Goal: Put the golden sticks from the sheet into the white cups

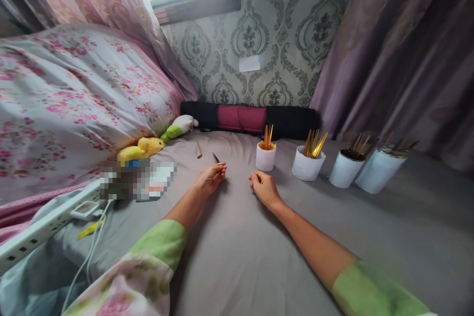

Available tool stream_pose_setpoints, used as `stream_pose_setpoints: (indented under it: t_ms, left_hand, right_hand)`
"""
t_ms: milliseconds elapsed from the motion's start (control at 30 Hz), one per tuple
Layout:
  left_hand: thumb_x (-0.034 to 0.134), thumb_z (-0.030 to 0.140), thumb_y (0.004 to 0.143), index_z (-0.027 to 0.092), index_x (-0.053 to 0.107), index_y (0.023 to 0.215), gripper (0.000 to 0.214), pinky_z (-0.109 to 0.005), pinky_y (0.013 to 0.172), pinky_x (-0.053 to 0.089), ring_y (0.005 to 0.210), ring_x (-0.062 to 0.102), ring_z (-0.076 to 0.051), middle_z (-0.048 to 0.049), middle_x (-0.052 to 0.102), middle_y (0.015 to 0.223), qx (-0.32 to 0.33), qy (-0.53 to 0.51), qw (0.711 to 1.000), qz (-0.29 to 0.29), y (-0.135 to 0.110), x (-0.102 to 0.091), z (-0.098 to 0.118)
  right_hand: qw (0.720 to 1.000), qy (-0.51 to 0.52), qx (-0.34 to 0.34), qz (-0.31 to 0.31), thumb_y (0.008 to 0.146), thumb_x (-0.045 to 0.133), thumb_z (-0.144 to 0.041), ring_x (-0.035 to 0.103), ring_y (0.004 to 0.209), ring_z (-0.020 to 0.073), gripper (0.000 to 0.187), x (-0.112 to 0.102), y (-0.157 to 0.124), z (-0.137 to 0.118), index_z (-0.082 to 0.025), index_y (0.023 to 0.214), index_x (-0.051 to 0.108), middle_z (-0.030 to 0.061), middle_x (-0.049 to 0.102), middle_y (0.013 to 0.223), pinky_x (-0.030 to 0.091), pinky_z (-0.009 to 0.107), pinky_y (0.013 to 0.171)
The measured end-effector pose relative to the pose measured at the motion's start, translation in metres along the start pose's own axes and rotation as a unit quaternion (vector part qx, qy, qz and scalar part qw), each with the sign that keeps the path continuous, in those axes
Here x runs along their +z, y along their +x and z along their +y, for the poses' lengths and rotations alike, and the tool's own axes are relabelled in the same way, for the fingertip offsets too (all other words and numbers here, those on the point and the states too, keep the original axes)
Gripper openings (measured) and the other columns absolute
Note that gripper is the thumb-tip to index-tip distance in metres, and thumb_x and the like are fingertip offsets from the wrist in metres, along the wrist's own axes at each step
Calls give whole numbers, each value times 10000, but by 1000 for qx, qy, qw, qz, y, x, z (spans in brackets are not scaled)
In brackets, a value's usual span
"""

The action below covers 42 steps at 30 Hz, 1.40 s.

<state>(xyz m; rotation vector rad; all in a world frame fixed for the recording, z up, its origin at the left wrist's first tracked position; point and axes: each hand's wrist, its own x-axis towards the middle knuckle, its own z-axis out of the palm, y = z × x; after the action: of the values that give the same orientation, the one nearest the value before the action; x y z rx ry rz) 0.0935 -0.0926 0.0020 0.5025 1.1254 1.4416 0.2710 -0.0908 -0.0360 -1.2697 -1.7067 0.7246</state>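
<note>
Here are both bare hands, out over the smooth grey fabric sheet (229, 261), green cuffs at each forearm. The left hand (212, 178) has its fingertips pinched on a slim, pointed, dark-and-gold piece (217, 159), its tip angling up and away from the person, just above the sheet. Over to the right hand (265, 187): fingers curled in, knuckles up, and whether anything sits inside that curl, I can't tell. The two hands are apart, bare sheet between them.

Just beyond the right hand stands a short white cylindrical container (265, 161) with a few thin golden sticks (265, 137) poking out. Then, running off to the right, a wider white round container (308, 168) with a fuller golden bunch, a taller white cylinder with a dark rim (343, 173), and a larger white cylinder (376, 174) seen leaning, both with thin sticks showing.

Left side now: a small thin gold strip (199, 156) lies alone beyond the left hand. Farther left, a yellow plush toy (151, 145) rests against the pink-flowered white bedding (74, 79), and a long black-and-red fabric roll (240, 117) lines the wall.
</note>
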Motion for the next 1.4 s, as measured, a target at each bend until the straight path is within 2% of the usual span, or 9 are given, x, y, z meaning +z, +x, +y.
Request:
stream_pose_setpoints:
  t_ms: [467,700,1067,1400]
  left_hand:
    - [558,91,702,82,592,807,110,-165,448,379,498,486,-49,-50,571,653,20,8,997,-70,-44,15,-31]
    - [574,154,700,81,591,858,176,-171,427,354,475,485,-54,-48,577,639,21,30,994,-101,-51,17,-42]
    - [614,305,660,109,584,918,326,-175,429,354,484,490,-58,-41,585,666,63,96,980,-164,-56,17,-56]
    - [531,300,704,110,589,960,324,-174,417,338,473,452,-63,-18,563,633,124,205,958,-156,-68,23,-53]
  right_hand:
    - [999,34,-7,-11,783,360,-433,483,427,90,388,-1,-1,-1,-128,737,594,21,568,541,359,193,434]
    - [999,39,-8,-22,784,363,-432,481,430,89,392,-2,-1,-2,-122,749,598,23,571,555,361,196,437]
    - [996,75,-14,-54,782,368,-442,452,418,80,398,-3,0,1,-117,763,596,18,560,563,348,181,404]
    - [987,128,23,-92,761,403,-462,403,380,58,381,-8,-1,-9,-120,740,571,-16,501,526,317,168,354]
